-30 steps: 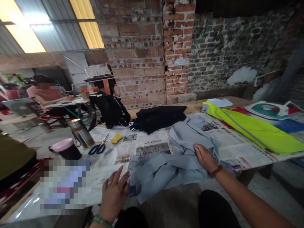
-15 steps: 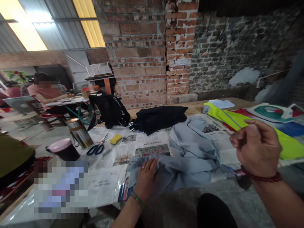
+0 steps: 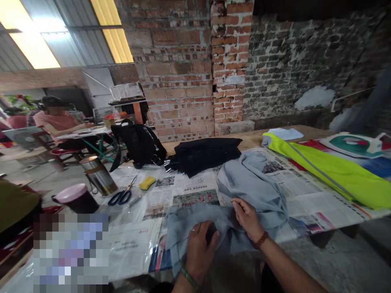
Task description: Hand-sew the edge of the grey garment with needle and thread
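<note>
A grey garment (image 3: 253,187) lies bunched over the near edge of the table, its front part hanging down. My left hand (image 3: 200,246) rests on its left part, fingers bent over the cloth and thumb held apart. Close by on the right, my right hand (image 3: 246,217) is closed in a pinch just over the same garment. Whatever sits between those fingertips is too small to make out. A green bracelet circles my left wrist and a dark red beaded one my right.
Newspaper (image 3: 131,240) under clear plastic covers the table. Scissors (image 3: 124,195), a yellow sponge (image 3: 147,183), a lidded mug (image 3: 77,199) and a steel flask (image 3: 99,175) stand left. Behind are dark folded cloth (image 3: 207,154) and a black backpack (image 3: 139,144). Right: a hi-vis garment (image 3: 330,173) and iron (image 3: 356,144).
My right hand has come down and left from its raised place at the right to the grey garment, still pinched. My left hand has shifted slightly right and nearer, its fingers more bent.
</note>
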Demonstrator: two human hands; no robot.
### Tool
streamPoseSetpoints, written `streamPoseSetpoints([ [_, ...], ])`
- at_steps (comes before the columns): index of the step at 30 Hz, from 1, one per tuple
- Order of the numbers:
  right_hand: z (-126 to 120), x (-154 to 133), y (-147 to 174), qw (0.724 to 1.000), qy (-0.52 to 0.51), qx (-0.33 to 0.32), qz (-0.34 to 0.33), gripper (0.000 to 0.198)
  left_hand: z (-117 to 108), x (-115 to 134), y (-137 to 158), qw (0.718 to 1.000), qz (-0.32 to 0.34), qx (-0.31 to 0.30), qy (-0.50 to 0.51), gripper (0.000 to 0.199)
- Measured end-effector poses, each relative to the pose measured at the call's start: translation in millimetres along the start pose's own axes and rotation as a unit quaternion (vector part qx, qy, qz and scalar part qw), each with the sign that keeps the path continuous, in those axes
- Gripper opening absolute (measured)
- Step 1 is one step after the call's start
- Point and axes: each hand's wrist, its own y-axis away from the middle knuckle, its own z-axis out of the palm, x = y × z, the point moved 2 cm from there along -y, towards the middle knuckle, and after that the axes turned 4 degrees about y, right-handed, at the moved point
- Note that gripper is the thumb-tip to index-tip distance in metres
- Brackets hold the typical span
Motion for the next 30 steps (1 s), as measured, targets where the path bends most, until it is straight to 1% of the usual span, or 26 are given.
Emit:
streamPoseSetpoints([
  [2,-2.0,-2.1,2.5,1.0,0.024,-0.004,-0.012,0.033,1.0,4.7,-7.3,1.0,-0.023,-0.013,0.007,0.025],
  [6,-0.7,-12.6,8.7,0.994,0.066,-0.039,-0.076,0.028,5.7,15.2,-23.3,0.997,-0.059,-0.024,0.048,0.024],
  [8,0.8,-14.4,10.0,0.991,0.086,-0.053,-0.088,0.027,10.3,17.0,-28.0,0.994,-0.074,-0.044,0.071,0.021],
  [10,1.3,-14.1,10.2,0.989,0.104,-0.054,-0.093,0.027,14.3,15.0,-30.2,0.986,-0.104,-0.073,0.109,0.017],
  [12,1.0,-12.9,10.4,0.987,0.118,-0.059,-0.094,0.027,16.7,10.6,-30.6,0.964,-0.142,-0.113,0.192,0.016],
  [14,-0.3,-12.4,11.6,0.985,0.132,-0.072,-0.087,0.027,17.1,6.5,-30.2,0.927,-0.166,-0.147,0.301,0.013],
  [16,-3.0,-14.5,14.4,0.983,0.146,-0.08,-0.077,0.027,16.2,3.4,-30.3,0.895,-0.171,-0.157,0.381,0.015],
  [18,-7.1,-20.1,19.0,0.981,0.161,-0.071,-0.078,0.027,16.2,0.5,-31.3,0.883,-0.181,-0.146,0.408,0.018],
  [21,-11.8,-29.9,28.5,0.975,0.184,-0.065,-0.102,0.024,18.9,-2.7,-33.8,0.882,-0.199,-0.111,0.412,0.018],
  [23,-10.9,-31.5,35.1,0.967,0.211,-0.091,-0.109,0.023,20.7,-3.6,-35.4,0.884,-0.2,-0.082,0.415,0.015],
  [26,-5.3,-25.1,42.4,0.948,0.271,-0.133,-0.102,0.025,21.9,-4.3,-36.1,0.889,-0.197,-0.049,0.411,0.012],
  [30,0.5,-17.5,45.6,0.928,0.328,-0.138,-0.11,0.026,22.4,-5.6,-34.4,0.897,-0.184,-0.035,0.401,0.011],
])
